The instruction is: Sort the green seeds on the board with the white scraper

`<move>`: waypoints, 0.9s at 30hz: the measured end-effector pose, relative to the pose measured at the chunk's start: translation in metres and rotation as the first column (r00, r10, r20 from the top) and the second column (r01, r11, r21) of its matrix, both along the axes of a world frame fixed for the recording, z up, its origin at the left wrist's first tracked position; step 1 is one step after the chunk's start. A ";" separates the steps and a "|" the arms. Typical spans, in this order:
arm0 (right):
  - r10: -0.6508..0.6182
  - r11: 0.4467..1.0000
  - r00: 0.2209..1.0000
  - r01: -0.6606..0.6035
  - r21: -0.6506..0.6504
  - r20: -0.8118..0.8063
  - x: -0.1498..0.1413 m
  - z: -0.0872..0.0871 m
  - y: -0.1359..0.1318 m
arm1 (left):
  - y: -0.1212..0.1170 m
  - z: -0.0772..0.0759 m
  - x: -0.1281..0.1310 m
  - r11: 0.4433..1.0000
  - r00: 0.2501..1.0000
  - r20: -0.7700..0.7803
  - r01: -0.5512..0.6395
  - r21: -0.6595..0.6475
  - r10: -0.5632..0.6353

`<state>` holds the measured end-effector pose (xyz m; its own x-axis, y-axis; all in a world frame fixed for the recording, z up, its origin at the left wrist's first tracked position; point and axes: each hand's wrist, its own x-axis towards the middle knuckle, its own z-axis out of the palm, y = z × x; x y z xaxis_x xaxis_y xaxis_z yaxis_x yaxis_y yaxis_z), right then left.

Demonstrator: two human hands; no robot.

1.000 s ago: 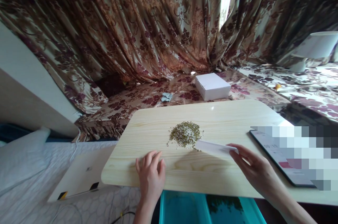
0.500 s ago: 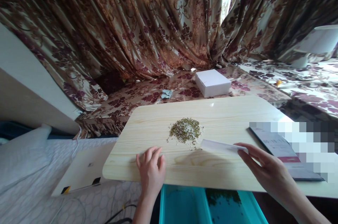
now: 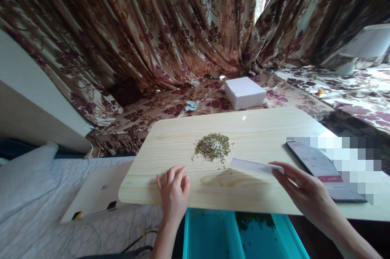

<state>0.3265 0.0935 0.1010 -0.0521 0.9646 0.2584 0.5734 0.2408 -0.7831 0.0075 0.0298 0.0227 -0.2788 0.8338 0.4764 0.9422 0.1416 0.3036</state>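
Note:
A loose pile of green beans mixed with white grains like rice (image 3: 213,147) lies mid-table, with strays around its edge. My right hand (image 3: 297,179) pinches the end of a thin white card (image 3: 254,166). The card is tilted, and its far end points left, close to the pile's lower right edge. My left hand (image 3: 174,188) rests on the pale wooden table (image 3: 143,177) near its front edge, fingers apart and holding nothing. Below that edge, a turquoise divided bin (image 3: 210,234) shows green beans (image 3: 256,221) in its right compartment and a few specks in the left.
A tablet (image 3: 326,173) with a timer display lies at the table's right. Behind the table are a white box (image 3: 245,93) and a small folded cloth (image 3: 191,105) on a flowered cover. A white board (image 3: 96,194) and a cable are at lower left.
The view has shifted slightly. The card stays in my right hand, a little more tilted, and fewer stray beans show by its tip. My left hand keeps its place.

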 end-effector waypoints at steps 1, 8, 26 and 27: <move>-0.013 1.000 1.000 0.013 -0.004 -0.015 -0.001 0.000 0.001 | 0.000 0.000 0.000 1.000 1.000 0.000 0.001 -0.002 -0.001; 0.044 0.998 0.998 -0.046 -0.036 -0.051 -0.011 0.000 0.006 | -0.002 0.004 0.003 1.000 1.000 0.002 0.003 -0.006 -0.003; 0.146 0.986 0.989 -0.148 -0.071 -0.032 -0.013 0.013 0.012 | -0.002 0.005 0.003 1.000 1.000 0.025 0.000 -0.022 0.000; 0.152 0.985 0.987 -0.156 -0.076 -0.052 -0.014 0.013 0.014 | -0.002 0.005 0.003 1.000 1.000 0.024 -0.001 -0.022 0.001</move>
